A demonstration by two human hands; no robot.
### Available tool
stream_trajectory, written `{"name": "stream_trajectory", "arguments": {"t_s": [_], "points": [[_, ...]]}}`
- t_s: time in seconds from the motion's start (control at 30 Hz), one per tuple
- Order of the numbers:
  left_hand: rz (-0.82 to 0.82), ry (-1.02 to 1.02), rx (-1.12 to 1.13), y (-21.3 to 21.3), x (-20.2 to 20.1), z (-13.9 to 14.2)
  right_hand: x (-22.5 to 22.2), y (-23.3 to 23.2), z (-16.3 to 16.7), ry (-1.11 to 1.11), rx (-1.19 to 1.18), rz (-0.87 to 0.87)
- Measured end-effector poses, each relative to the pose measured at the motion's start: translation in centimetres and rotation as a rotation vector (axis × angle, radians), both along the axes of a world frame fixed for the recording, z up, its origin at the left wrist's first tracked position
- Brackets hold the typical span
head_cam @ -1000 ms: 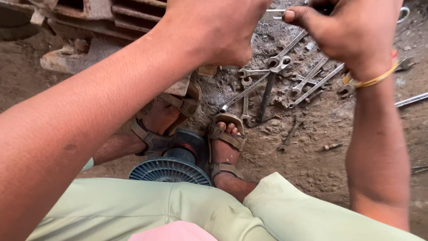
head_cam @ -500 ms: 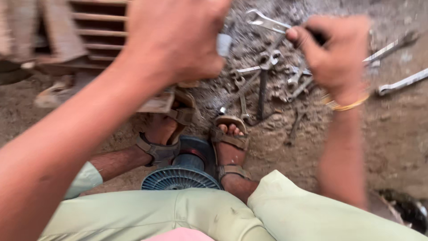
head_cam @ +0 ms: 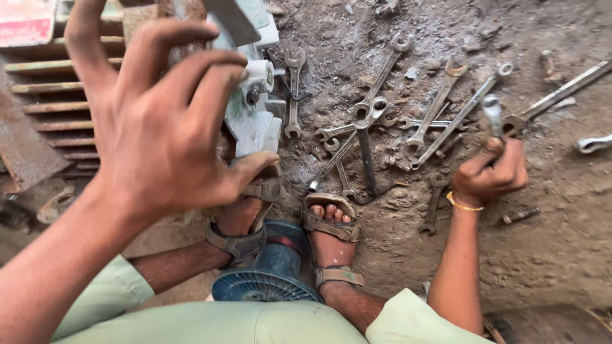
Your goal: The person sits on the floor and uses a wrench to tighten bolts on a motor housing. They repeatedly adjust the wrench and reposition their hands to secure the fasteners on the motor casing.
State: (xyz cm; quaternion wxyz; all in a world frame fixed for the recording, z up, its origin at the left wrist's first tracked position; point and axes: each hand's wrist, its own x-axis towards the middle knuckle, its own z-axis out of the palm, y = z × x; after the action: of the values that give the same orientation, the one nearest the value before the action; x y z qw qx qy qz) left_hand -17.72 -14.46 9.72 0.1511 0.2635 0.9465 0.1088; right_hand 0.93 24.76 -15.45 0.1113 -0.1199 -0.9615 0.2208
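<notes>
My left hand (head_cam: 156, 121) is raised close to the camera with fingers spread, holding nothing, in front of a pale green machine part (head_cam: 252, 121). My right hand (head_cam: 491, 172), with a yellow bangle at the wrist, is lowered over the dirt and closed around a metal wrench (head_cam: 493, 113) whose head sticks up above the fist. Several other wrenches (head_cam: 366, 137) lie scattered on the ground between the two hands.
A rusty ribbed metal housing (head_cam: 44, 121) fills the left side. My sandalled feet (head_cam: 328, 232) rest on either side of a blue finned fan cover (head_cam: 268, 280). A long wrench (head_cam: 561, 92) and a bolt (head_cam: 519, 216) lie on the dirt at right.
My right hand has dropped down to the right, still gripping the wrench. My left hand has opened and spread its fingers. The view has shifted, showing more of the green part.
</notes>
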Motion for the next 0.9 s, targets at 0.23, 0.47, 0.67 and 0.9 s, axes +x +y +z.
{"name": "stream_trajectory", "arguments": {"t_s": [0.23,0.47,0.67,0.9], "points": [[0.213,-0.096,-0.075,0.9,4.3,0.1,-0.2,-0.7,0.8,-0.03,-0.038,-0.04],[0.137,0.032,-0.078,1.4,3.7,-0.1,-0.3,-0.8,0.7,-0.054,-0.035,-0.061],[0.091,0.033,-0.134,1.6,3.0,0.2,-0.1,-0.6,0.9,-0.063,-0.029,-0.044],[0.054,0.115,-0.089,0.2,-3.1,0.7,-0.2,-0.5,0.8,-0.056,-0.03,-0.043]]}}
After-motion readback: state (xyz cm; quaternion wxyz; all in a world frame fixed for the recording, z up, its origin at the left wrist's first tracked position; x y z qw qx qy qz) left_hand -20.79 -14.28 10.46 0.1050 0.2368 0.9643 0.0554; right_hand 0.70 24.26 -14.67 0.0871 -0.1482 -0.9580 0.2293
